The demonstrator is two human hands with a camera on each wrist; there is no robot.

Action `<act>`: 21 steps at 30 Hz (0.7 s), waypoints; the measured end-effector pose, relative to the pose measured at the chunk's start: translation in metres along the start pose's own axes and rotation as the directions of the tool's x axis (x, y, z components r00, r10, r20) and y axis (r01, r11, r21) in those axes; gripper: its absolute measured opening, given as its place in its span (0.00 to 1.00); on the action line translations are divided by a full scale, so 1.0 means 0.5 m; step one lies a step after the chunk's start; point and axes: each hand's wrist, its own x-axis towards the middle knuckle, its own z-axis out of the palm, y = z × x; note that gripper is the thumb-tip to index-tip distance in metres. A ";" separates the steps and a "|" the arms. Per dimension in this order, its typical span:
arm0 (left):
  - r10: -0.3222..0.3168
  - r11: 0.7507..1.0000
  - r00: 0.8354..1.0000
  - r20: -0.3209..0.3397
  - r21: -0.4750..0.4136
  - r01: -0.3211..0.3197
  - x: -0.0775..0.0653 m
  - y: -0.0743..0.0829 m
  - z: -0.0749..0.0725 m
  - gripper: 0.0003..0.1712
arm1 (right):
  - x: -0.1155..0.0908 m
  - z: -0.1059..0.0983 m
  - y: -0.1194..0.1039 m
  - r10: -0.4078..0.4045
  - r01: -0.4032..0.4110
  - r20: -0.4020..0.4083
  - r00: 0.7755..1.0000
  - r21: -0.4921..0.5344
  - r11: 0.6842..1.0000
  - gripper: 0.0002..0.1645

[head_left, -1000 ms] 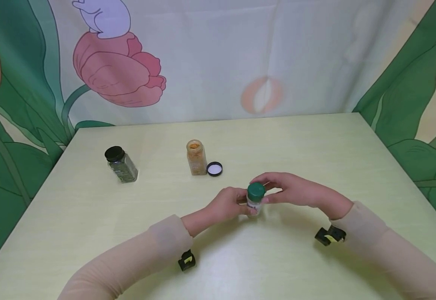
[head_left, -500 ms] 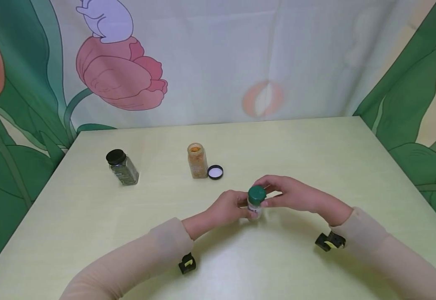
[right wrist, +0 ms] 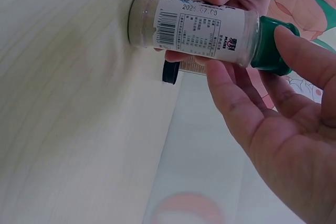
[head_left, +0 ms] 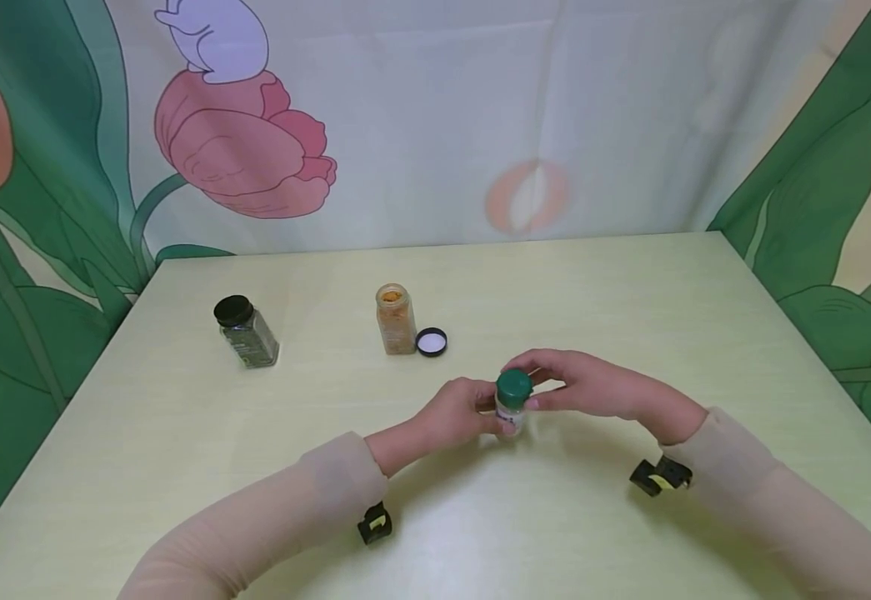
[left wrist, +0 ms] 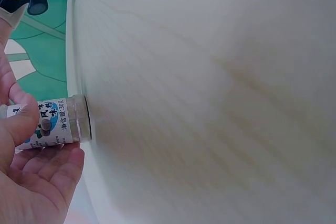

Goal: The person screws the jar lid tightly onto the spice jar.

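A small clear spice jar [head_left: 508,419] with a white printed label and a green cap [head_left: 513,388] stands upright on the table between the two hands. The left hand [head_left: 456,410] grips its body from the left, thumb across the label [left wrist: 50,121] in the left wrist view. From the right, the right hand [head_left: 581,385] holds the cap; in the right wrist view its thumb lies on the green cap [right wrist: 270,45] and its fingers reach along the jar's other side. Pale contents show at the jar's base [right wrist: 143,19].
Behind the hands stands a lidless jar [head_left: 396,321] of orange-brown seasoning, with its black lid [head_left: 431,342] lying inside-up beside it. Farther left is a black-capped jar [head_left: 249,333] of dark green contents. A printed curtain [head_left: 435,125] hangs behind the table [head_left: 142,417].
Both hands keep their hold on the green-capped spice jar, with hardly any movement. The whole scene sits slightly lower in the head view than a second ago.
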 end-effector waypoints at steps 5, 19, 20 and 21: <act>-0.004 1.000 1.000 -0.003 0.008 0.004 0.001 0.001 0.000 0.16 | 0.001 0.005 -0.001 0.004 -0.004 -0.026 1.000 -0.020 1.000 0.24; -0.006 1.000 1.000 0.005 0.019 0.006 0.003 -0.002 0.001 0.17 | 0.005 0.011 0.008 -0.009 0.007 -0.051 0.999 -0.039 0.999 0.25; -0.005 1.000 1.000 0.006 0.020 0.005 0.003 -0.002 0.000 0.17 | 0.005 0.008 0.009 -0.013 0.012 -0.038 0.999 -0.035 0.999 0.27; -0.004 1.000 1.000 0.005 0.023 0.004 0.003 -0.002 0.000 0.18 | 0.004 0.005 0.010 -0.010 0.009 -0.025 1.000 -0.031 0.999 0.28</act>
